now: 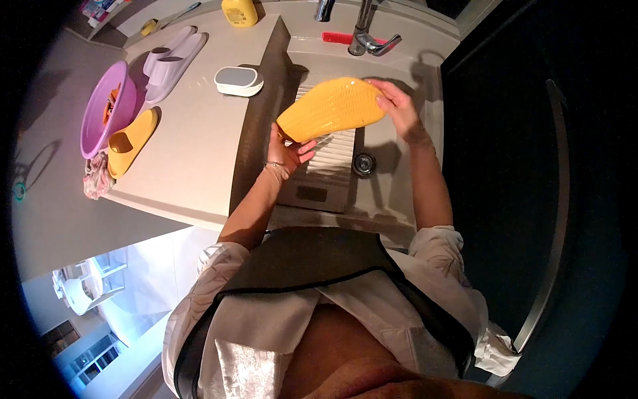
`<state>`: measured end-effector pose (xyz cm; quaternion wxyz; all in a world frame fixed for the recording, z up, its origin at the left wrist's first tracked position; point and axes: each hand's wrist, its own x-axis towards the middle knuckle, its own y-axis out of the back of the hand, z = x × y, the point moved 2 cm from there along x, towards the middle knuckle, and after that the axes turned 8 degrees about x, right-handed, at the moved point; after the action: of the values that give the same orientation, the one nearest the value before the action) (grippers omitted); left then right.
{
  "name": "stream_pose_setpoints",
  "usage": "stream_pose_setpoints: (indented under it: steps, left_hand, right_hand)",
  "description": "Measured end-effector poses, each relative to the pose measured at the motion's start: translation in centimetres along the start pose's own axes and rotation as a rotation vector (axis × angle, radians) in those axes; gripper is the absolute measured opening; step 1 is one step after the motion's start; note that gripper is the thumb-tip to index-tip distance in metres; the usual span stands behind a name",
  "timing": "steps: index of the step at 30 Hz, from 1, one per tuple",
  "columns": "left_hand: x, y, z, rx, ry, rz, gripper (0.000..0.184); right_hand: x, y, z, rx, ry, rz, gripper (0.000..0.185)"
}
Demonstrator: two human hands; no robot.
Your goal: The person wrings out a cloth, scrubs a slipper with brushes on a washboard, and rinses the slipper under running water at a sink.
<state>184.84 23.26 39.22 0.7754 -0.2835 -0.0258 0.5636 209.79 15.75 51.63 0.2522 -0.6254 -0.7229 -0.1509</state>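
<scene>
A yellow slipper (332,110), its ridged sole facing up, is held over the sink by both hands. My left hand (287,154) grips its narrower lower-left end, fingers beneath it. At the upper-right end my right hand (397,106) has its fingers closed on the edge. Below the slipper lies a ridged washboard (329,174) in the sink (392,189), beside the round drain (363,164). A second yellow slipper (133,143) rests on the counter at the left.
On the counter (193,143) are a white-and-grey brush (238,81), lilac slippers (174,65), a purple basin (93,123), a crumpled cloth (99,176) and a yellow bottle (240,12). Behind the sink stand a faucet (362,33) and a red brush (337,38).
</scene>
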Motion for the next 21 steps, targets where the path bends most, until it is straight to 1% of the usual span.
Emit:
stream_pose_setpoints:
  steps: [2, 3, 4, 6, 7, 8, 10, 11, 12, 14, 16, 18, 20, 21]
  left_hand:
    - [-0.2, 0.3, 0.4, -0.186, 0.048, -0.149, 0.078]
    - [-0.2, 0.7, 0.7, -0.253, 0.06, -0.237, 0.07]
    - [-0.2, 0.9, 0.7, -0.255, 0.059, -0.235, 0.07]
    - [-0.1, 1.3, 0.9, -0.231, -0.056, -0.224, 0.058]
    - [-1.0, 0.9, 1.3, -0.298, -0.148, -0.279, 0.046]
    - [-1.5, 0.4, 1.5, -0.299, -0.149, -0.278, 0.046]
    - [-2.1, -0.1, 1.9, -0.395, -0.266, -0.277, 0.043]
    - [-2.1, 0.0, 1.8, -0.43, -0.302, -0.302, 0.042]
    - [-2.2, 0.1, 1.8, -0.432, -0.303, -0.301, 0.042]
    - [-2.7, 0.1, 2.0, -0.406, -0.403, -0.364, 0.044]
    - [-3.2, -0.2, 2.4, -0.384, -0.407, -0.393, 0.047]
    - [-4.0, -0.9, 2.9, -0.363, -0.41, -0.421, 0.05]
    - [-4.8, -1.7, 3.3, -0.418, -0.39, -0.353, 0.06]
    - [-5.2, -1.9, 3.6, -0.418, -0.389, -0.352, 0.06]
  right_hand:
    - [-0.8, 0.5, -1.0, -0.251, -0.169, -0.247, 0.03]
    - [-1.2, 0.8, -1.5, -0.286, -0.241, -0.332, 0.027]
    - [-1.4, 1.3, -1.3, -0.286, -0.241, -0.334, 0.027]
    - [-2.1, 2.7, 0.3, -0.198, -0.146, -0.413, 0.025]
    - [-2.0, 2.7, 0.6, -0.067, -0.052, -0.433, 0.035]
    - [-2.4, 2.5, 1.3, -0.067, -0.053, -0.435, 0.035]
    - [-3.3, 2.2, 2.2, -0.037, -0.079, 0.109, 0.051]
    - [-3.8, 2.4, 3.2, 0.218, -0.187, 0.191, 0.057]
    - [-4.3, 2.5, 4.3, 0.217, -0.189, 0.189, 0.057]
    - [-5.4, 2.8, 6.6, 0.537, -0.227, 0.324, 0.051]
    - [-5.3, 2.6, 7.5, 0.55, -0.219, 0.352, 0.049]
    - [-4.9, 2.4, 7.5, 0.661, -0.126, 0.371, 0.046]
    - [-4.6, 1.1, 6.3, 0.673, -0.144, 0.397, 0.045]
    - [-4.4, 0.7, 6.0, 0.684, -0.161, 0.422, 0.043]
